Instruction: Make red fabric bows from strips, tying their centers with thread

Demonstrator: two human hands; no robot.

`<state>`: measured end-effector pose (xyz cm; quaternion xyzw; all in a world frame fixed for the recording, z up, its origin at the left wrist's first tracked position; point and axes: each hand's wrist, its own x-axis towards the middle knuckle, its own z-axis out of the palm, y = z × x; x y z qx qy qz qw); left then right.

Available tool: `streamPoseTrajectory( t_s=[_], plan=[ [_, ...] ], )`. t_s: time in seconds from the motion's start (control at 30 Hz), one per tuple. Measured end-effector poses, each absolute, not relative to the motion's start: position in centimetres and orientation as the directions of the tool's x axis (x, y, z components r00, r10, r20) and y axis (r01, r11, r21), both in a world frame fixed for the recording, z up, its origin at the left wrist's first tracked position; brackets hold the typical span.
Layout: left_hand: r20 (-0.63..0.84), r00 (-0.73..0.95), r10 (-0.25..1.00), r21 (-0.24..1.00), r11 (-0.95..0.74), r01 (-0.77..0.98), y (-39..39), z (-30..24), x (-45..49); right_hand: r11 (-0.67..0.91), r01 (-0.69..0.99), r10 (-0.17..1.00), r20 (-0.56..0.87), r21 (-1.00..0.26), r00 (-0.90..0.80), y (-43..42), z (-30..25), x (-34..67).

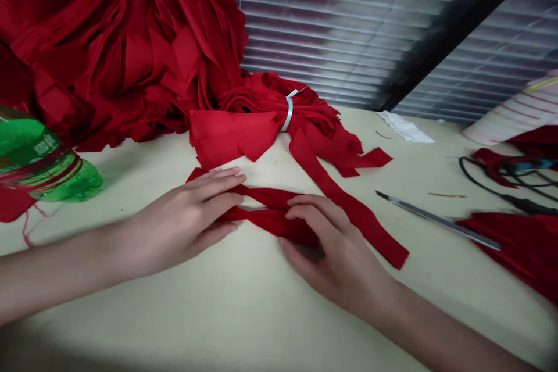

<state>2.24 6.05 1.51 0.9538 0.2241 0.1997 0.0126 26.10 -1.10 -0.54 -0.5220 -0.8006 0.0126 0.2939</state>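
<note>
My left hand (pixel 187 212) lies flat over the left part of some red fabric strips (pixel 265 200), its fingers stretched out. Curled around the right part of these strips is my right hand (pixel 329 238), thumb on the near side and fingers on the far side. The strips look gathered into two lengths with a narrow gap between them; their ends are hidden under the hands. Just beyond sits a folded red fabric bundle (pixel 261 96) bound with a pale blue tie (pixel 288 113). One loose red strip (pixel 357 209) runs from it past my right hand.
A large red fabric heap (pixel 117 52) fills the back left. A green plastic bottle (pixel 43 157) wound with red thread lies at left. At right are a slim metal blade-like tool (pixel 436 218), a black cable (pixel 488 180), red cloth (pixel 523 250) and white scrap (pixel 405 126). Blinds (pixel 322 23) stand behind.
</note>
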Motion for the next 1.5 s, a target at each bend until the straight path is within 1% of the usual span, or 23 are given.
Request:
streamPoseTrajectory(
  t_s=[0.07, 0.13, 0.23, 0.3, 0.37, 0.4, 0.5, 0.63, 0.7, 0.77, 0.87, 0.97, 1.1, 1.17, 1.27, 1.33, 1.5],
  plan=[
    [0.414, 0.806, 0.424, 0.161, -0.905, 0.393, 6.6, 1.1, 2.2, 0.496, 0.808, 0.821, 0.474, -0.318, -0.318, -1.1, -0.6, 26.1],
    [0.420, 0.802, 0.424, 0.180, -0.905, 0.385, 6.8, 0.8, 2.2, 0.540, 0.787, 0.802, 0.468, -0.300, -0.372, -1.2, -0.5, 26.1],
    [0.420, 0.815, 0.398, 0.156, -0.917, 0.368, 6.5, 0.6, 2.3, 0.588, 0.759, 0.781, 0.444, -0.282, -0.440, -1.2, -0.3, 26.0],
    [0.420, 0.844, 0.333, 0.111, -0.942, 0.316, 6.3, 0.7, 2.3, 0.604, 0.747, 0.770, 0.446, -0.277, -0.457, -1.3, -0.2, 26.0],
    [0.389, 0.874, 0.291, 0.119, -0.957, 0.266, 6.0, 0.8, 2.4, 0.608, 0.741, 0.767, 0.450, -0.284, -0.457, -1.3, -0.1, 25.9],
    [0.369, 0.881, 0.296, 0.153, -0.954, 0.256, 5.9, 0.9, 2.4, 0.610, 0.738, 0.766, 0.452, -0.289, -0.457, -1.4, -0.1, 25.9],
    [0.309, 0.877, 0.367, 0.304, -0.912, 0.275, 5.3, 1.2, 2.4, 0.623, 0.723, 0.753, 0.479, -0.298, -0.452, -1.6, -0.1, 25.7],
    [0.287, 0.853, 0.435, 0.460, -0.844, 0.276, 4.3, 1.3, 2.8, 0.629, 0.722, 0.746, 0.487, -0.288, -0.455, -1.9, -0.3, 25.4],
    [0.265, 0.845, 0.465, 0.523, -0.805, 0.279, 3.9, 1.3, 3.0, 0.622, 0.726, 0.756, 0.465, -0.293, -0.460, -2.0, -0.3, 25.1],
    [0.226, 0.838, 0.497, 0.557, -0.771, 0.307, 3.7, 1.4, 3.1, 0.608, 0.732, 0.775, 0.432, -0.308, -0.462, -2.2, -0.1, 24.9],
    [0.182, 0.840, 0.510, 0.555, -0.759, 0.341, 3.8, 1.5, 3.1, 0.589, 0.743, 0.796, 0.383, -0.318, -0.468, -2.4, 0.0, 24.7],
    [0.157, 0.856, 0.493, 0.534, -0.771, 0.347, 3.9, 1.6, 3.1, 0.592, 0.744, 0.796, 0.371, -0.310, -0.479, -2.5, 0.1, 24.6],
    [0.110, 0.852, 0.513, 0.499, -0.769, 0.399, 4.0, 1.7, 3.0, 0.597, 0.741, 0.795, 0.352, -0.308, -0.494, -2.4, 0.2, 24.8],
    [0.099, 0.848, 0.521, 0.498, -0.764, 0.411, 4.1, 1.8, 2.9, 0.601, 0.739, 0.791, 0.360, -0.305, -0.495, -2.3, 0.2, 25.0],
    [0.088, 0.843, 0.531, 0.507, -0.752, 0.421, 4.2, 1.9, 2.7, 0.626, 0.721, 0.764, 0.419, -0.298, -0.490, -2.2, 0.1, 25.1],
    [0.077, 0.846, 0.527, 0.502, -0.754, 0.424, 4.2, 2.1, 2.6, 0.635, 0.707, 0.760, 0.417, -0.312, -0.498, -2.3, 0.1, 25.1],
    [0.017, 0.843, 0.538, 0.487, -0.740, 0.463, 3.9, 2.8, 2.5, 0.620, 0.681, 0.784, 0.338, -0.389, -0.521, -2.4, 0.1, 25.0]
  ],
)
